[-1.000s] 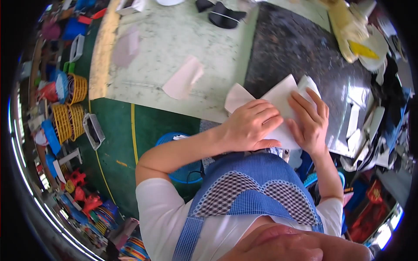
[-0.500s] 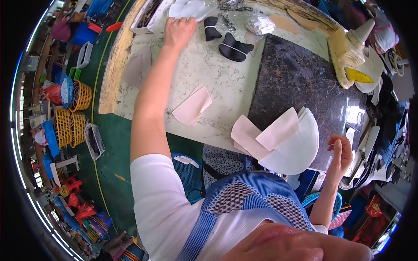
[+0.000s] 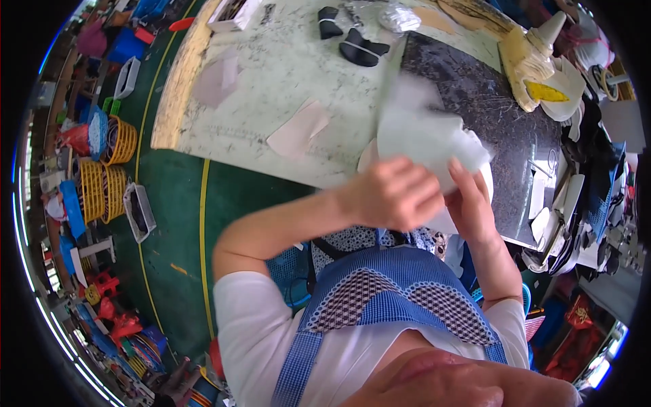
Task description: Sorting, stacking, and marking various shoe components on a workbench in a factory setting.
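A bunch of thin white cut pieces (image 3: 424, 139), blurred by motion, is held up in front of me over the near edge of the table. My left hand (image 3: 400, 193) is closed at their lower left edge, its fingers curled and somewhat smeared. At their lower right, my right hand (image 3: 471, 203) grips them, thumb on top and fingers partly hidden. Underneath, the rounded white piece and pinkish pieces on the dark board (image 3: 502, 136) are mostly covered. Left of these, two overlapping pale pink pieces (image 3: 298, 129) lie on the table.
Black bundled pieces (image 3: 363, 49) and a clear plastic bag (image 3: 400, 18) lie toward the back of the table (image 3: 271, 74). A white box (image 3: 234, 15) stands at the far left corner. A yellow-and-cream tool stand (image 3: 529, 64) is at the right. Yellow baskets (image 3: 102, 190) stand on the green floor.
My left hand has come back from the far left with the white pieces that lay there. My right hand has moved left and taken hold of them. The view has shifted slightly.
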Available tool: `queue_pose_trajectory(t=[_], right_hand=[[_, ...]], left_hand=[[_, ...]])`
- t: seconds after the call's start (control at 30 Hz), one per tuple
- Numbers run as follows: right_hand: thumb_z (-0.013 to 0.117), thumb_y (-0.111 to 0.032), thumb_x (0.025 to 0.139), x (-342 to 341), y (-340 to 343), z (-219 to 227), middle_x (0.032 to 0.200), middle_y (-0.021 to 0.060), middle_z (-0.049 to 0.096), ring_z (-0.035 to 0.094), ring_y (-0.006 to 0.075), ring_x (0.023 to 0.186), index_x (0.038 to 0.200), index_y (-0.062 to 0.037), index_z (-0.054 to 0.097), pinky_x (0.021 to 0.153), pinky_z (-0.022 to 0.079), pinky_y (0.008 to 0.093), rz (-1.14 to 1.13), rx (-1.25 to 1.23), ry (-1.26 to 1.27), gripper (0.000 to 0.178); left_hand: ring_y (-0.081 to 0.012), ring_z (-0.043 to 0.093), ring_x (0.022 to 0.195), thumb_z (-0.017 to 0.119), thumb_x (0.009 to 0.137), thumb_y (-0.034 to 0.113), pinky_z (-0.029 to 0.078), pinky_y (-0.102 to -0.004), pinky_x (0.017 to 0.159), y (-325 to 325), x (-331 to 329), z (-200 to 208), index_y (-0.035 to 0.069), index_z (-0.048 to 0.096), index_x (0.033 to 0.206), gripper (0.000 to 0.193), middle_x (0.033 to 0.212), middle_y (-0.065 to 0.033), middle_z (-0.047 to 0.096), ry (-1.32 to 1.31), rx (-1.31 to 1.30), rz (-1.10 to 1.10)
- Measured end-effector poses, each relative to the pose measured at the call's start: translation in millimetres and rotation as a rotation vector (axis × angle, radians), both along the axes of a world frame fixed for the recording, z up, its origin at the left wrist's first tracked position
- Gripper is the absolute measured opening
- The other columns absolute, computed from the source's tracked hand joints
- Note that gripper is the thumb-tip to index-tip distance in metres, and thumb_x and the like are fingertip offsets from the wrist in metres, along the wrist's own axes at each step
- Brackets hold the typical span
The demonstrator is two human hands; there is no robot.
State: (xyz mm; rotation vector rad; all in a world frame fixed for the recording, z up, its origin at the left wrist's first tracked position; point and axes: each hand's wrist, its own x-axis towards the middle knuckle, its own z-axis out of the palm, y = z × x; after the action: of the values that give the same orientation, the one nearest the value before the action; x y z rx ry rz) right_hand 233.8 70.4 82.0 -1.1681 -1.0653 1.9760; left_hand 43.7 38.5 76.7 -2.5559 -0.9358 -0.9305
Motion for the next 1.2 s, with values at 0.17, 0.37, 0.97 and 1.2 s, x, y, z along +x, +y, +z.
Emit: queue_pose_trajectory(t=[0.17,0.37,0.97,1.2], right_hand=[[0.063,-0.011,0.087,45,5,0,0.11,0.0128,0.064,0.065,0.0196,0.095,0.124,0.0051,0.053,0.084,0.052,0.0302,-0.088,0.049,-0.193,0.041],[0.07,-0.013,0.082,97,15,3,0.104,0.0123,0.066,0.066,0.0193,0.091,0.122,0.0043,0.054,0.081,0.052,0.03,0.122,0.217,-0.495,0.047],[0.064,0.003,0.073,86,-15,14,0.113,0.0118,0.064,0.062,0.0223,0.1,0.119,-0.0022,0.06,0.086,0.05,0.0328,0.14,0.985,-0.778,0.047],[0.082,-0.009,0.057,66,-15,-13,0.124,0.0089,0.062,0.05,0.0309,0.126,0.107,-0.0038,0.067,0.105,0.04,0.0458,0.595,1.227,-0.779,0.052]], left_hand=[[-0.0186,0.066,0.074,0.073,0.079,0.036,0.054,-0.0321,0.07,-53,-10,-21,0.011,0.067,0.09,0.028,0.085,-0.0025,0.067,-0.385,-0.038,0.046],[-0.0269,0.062,0.069,0.073,0.081,0.018,0.05,-0.0346,0.061,-30,-145,-89,0.005,0.066,0.096,0.021,0.086,-0.0069,0.068,-0.289,-0.029,0.842],[-0.011,0.057,0.067,0.077,0.081,0.018,0.045,-0.026,0.058,-27,-160,-88,0.002,0.062,0.089,0.024,0.075,-0.0041,0.063,-0.88,-0.908,0.714],[-0.0071,0.056,0.063,0.07,0.088,0.015,0.045,-0.0247,0.058,-23,-168,-91,-0.001,0.067,0.095,0.018,0.074,-0.0051,0.067,-0.829,-0.873,0.81]])
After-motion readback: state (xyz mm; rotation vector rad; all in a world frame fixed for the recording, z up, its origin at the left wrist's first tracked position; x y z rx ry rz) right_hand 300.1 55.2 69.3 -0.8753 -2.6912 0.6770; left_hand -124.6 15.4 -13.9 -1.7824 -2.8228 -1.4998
